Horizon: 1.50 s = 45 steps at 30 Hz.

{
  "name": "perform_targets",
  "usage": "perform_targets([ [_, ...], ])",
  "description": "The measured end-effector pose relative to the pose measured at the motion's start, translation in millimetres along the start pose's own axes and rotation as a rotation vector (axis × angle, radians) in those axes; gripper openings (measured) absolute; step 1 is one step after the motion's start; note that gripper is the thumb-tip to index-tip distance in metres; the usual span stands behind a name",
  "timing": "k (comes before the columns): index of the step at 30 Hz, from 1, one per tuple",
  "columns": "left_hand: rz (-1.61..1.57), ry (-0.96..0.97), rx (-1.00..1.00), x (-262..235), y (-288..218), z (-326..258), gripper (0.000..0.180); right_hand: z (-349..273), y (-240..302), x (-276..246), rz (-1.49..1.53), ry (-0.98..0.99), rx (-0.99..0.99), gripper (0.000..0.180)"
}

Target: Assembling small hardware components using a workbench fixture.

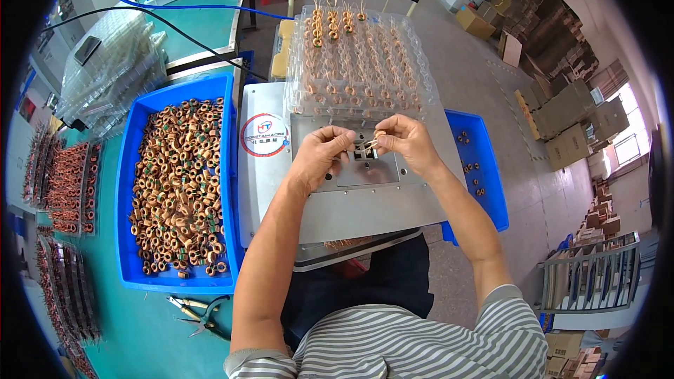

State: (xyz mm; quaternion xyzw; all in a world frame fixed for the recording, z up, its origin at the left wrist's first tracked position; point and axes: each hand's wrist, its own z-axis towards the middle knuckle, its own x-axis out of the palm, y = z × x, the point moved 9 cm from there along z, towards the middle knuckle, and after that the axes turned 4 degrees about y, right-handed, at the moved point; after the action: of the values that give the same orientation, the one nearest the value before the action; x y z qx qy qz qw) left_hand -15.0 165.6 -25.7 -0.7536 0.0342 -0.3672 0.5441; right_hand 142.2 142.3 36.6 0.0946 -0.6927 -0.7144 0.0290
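Both my hands meet above the metal machine plate (366, 175) at the centre. My right hand (413, 146) is closed in a pinch on a small copper-coloured toroid coil (380, 136), whose thin wire leads point toward my left hand. My left hand (324, 153) has thumb and forefinger pressed together beside those leads. What it grips, if anything, is too small to make out. Beneath the coil, a small dark opening (364, 155) shows in the plate. Just beyond my hands stands a stack of clear plastic trays (298, 81) holding rows of coils with upright leads.
To the left, a blue bin (227, 189) holds a heap of toroid coils. Pliers and cutters (202, 321) lie on the green table (140, 333). Another blue bin (497, 182) with several coils sits right of the machine. A black cable (179, 34) crosses above the left bench.
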Motion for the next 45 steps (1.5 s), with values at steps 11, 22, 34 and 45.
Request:
perform_targets([
  [11,-1.278,0.349,0.849,-55.3,-104.4,-62.3,0.086,-13.4,-11.1,-3.7,0.179,-0.038,-0.017,0.017],
  [22,-0.738,-0.175,0.668,-76.4,-70.7,-41.1,0.059,-11.7,-23.1,10.5,0.508,0.003,-0.069,0.022],
  [34,0.406,0.146,0.259,35.1,-17.2,-7.1,0.034,-17.6,-38.1,12.8,0.468,-0.074,-0.035,0.024],
  [45,0.45,0.083,0.245,34.9,-13.0,-2.3,0.02,-19.8,-36.8,10.6,0.285,-0.021,0.0,0.019],
])
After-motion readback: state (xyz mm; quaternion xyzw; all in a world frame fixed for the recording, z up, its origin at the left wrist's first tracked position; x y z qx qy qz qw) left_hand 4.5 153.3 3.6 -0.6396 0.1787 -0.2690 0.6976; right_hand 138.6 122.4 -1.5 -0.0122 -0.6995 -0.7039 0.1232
